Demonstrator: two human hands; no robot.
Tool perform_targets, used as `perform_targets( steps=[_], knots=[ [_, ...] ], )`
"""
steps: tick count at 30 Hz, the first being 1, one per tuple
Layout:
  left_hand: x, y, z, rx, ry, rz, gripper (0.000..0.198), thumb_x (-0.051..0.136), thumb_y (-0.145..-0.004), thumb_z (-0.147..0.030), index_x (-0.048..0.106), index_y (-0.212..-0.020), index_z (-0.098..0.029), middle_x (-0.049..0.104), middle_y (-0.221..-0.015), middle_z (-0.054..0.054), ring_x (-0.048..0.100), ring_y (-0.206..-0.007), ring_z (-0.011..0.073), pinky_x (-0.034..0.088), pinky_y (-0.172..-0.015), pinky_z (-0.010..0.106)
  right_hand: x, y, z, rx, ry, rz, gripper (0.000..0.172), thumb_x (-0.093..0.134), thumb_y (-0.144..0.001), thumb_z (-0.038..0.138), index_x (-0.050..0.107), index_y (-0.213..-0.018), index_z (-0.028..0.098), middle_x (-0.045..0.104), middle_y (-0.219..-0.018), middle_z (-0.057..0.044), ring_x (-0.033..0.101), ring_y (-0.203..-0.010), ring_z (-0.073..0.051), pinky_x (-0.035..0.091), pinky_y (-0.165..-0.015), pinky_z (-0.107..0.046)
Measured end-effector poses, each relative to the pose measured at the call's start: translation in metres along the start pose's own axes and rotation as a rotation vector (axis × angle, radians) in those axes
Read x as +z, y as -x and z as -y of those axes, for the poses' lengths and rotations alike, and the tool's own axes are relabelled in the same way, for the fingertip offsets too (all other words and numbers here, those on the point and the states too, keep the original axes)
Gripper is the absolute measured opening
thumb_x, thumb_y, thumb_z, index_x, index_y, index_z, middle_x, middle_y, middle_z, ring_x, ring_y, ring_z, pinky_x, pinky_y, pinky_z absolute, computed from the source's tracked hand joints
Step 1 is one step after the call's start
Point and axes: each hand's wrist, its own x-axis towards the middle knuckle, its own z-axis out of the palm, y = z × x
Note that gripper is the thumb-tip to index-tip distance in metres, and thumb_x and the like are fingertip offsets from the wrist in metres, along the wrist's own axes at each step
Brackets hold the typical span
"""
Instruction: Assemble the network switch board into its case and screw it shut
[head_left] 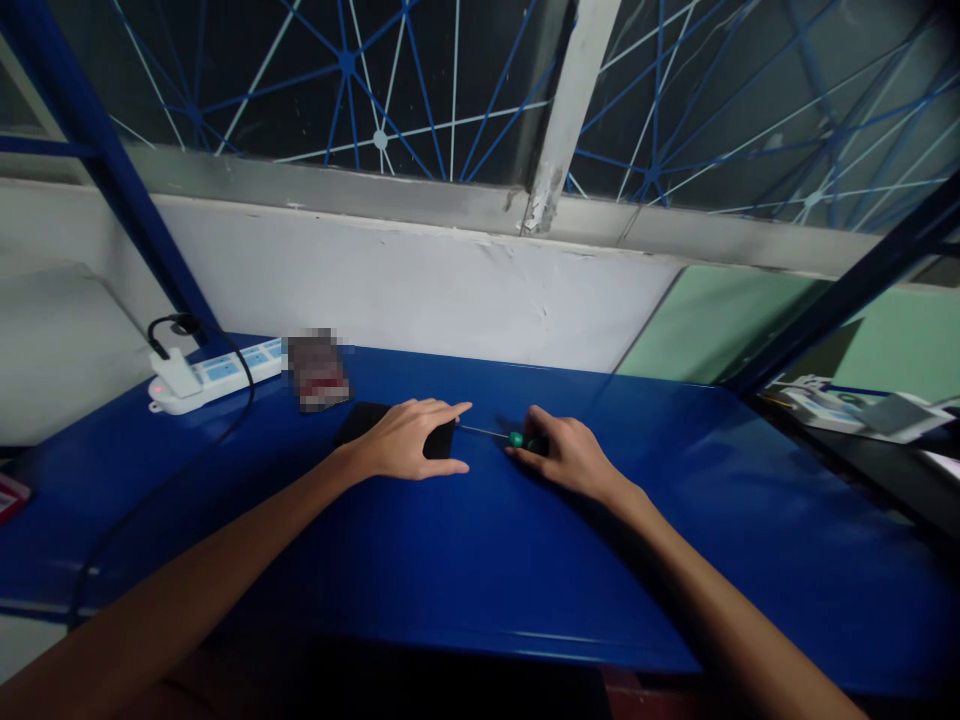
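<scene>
A flat black box-like object lies on the blue table, its exact kind unclear. My left hand spans it from above, thumb along the near side and fingers along the far side, holding it against the tabletop. To the right, my right hand is closed around the handle of a screwdriver with a green collar and a thin metal shaft. The shaft points left and its tip meets the right end of the black object. Part of the handle is hidden in my right palm.
A white power strip with a plugged-in adapter and a black cable lies at the back left. Beside it is a blurred-out dark packet. Blue frame posts rise on both sides of the table. White items sit far right.
</scene>
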Motion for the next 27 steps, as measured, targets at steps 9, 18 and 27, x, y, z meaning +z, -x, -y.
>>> perform_targets(
  steps=[9, 18, 27],
  knots=[
    [-0.0017, -0.0005, -0.0023, -0.018, -0.014, 0.028, 0.083, 0.056, -0.083, -0.066, 0.034, -0.149, -0.021, 0.062, -0.125, 0.013, 0.059, -0.108, 0.0304, 0.046, -0.09, 0.046, -0.0044, 0.002, 0.0061, -0.049, -0.007, -0.007, 0.029, 0.051, -0.091, 0.047, 0.06, -0.089, 0.019, 0.061, -0.063, 0.0, 0.053, -0.054, -0.015, 0.028, -0.054, -0.027],
    [-0.0016, -0.0004, -0.0006, -0.012, -0.002, 0.019, 0.083, 0.056, -0.083, -0.066, 0.034, -0.15, -0.021, 0.062, -0.127, 0.014, 0.059, -0.109, 0.0311, 0.046, -0.091, 0.048, -0.0061, 0.0003, -0.0007, -0.089, 0.012, -0.028, 0.025, 0.061, -0.085, 0.043, 0.062, -0.079, 0.019, 0.065, -0.081, -0.005, 0.055, -0.064, -0.015, 0.033, -0.058, -0.027],
    [-0.0023, -0.0005, -0.0021, -0.01, -0.003, 0.014, 0.082, 0.056, -0.083, -0.066, 0.035, -0.149, -0.022, 0.062, -0.127, 0.014, 0.06, -0.109, 0.0316, 0.047, -0.091, 0.049, 0.0003, -0.0017, -0.0017, -0.033, -0.084, -0.015, 0.017, 0.063, -0.081, 0.034, 0.054, -0.088, 0.022, 0.064, -0.072, -0.001, 0.055, -0.06, -0.015, 0.032, -0.057, -0.027]
  ],
)
